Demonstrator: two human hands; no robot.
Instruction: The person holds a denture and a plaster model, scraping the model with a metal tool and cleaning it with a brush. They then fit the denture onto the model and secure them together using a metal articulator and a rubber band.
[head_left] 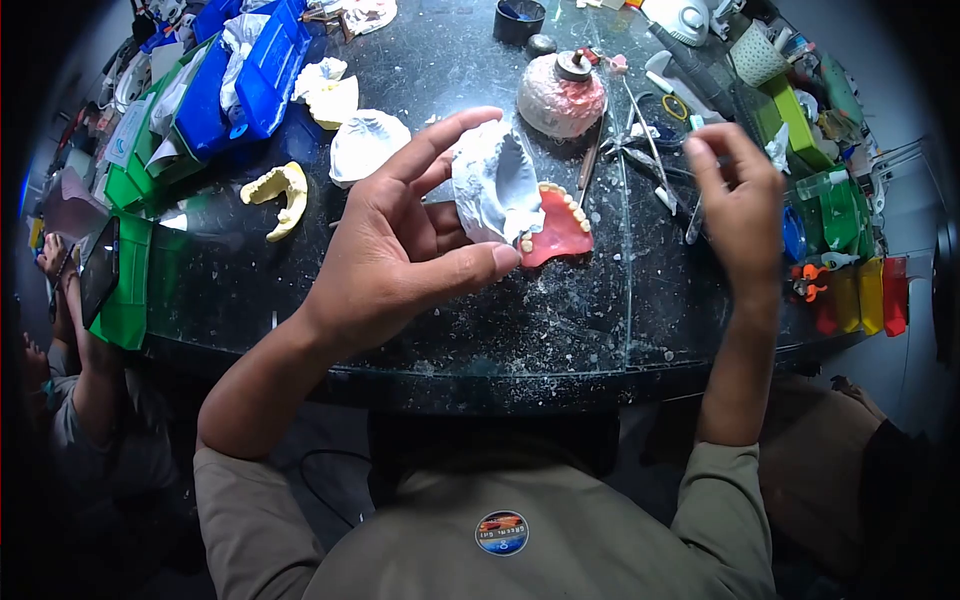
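My left hand (400,230) grips a white plaster dental cast (490,185) by its edges, between the thumb and the fingers, tilted above the table. Just beyond and below it lies a pink denture base with a row of cream teeth (562,228), partly hidden by the cast. My right hand (738,195) is raised at the right, over several thin tools, with its fingers curled in and the thumb close to them. Whether anything small sits in those fingers is hidden. A rounded plaster lump with pink stains and a metal knob (562,95) stands behind the denture.
Another white cast (368,145), a yellowish cast (328,92) and a U-shaped tooth model (278,200) lie left. Blue (245,85) and green bins (125,285) line that side. Metal tools (650,160) and a green holder (845,215) are at right. Another person's arm (85,340) shows far left.
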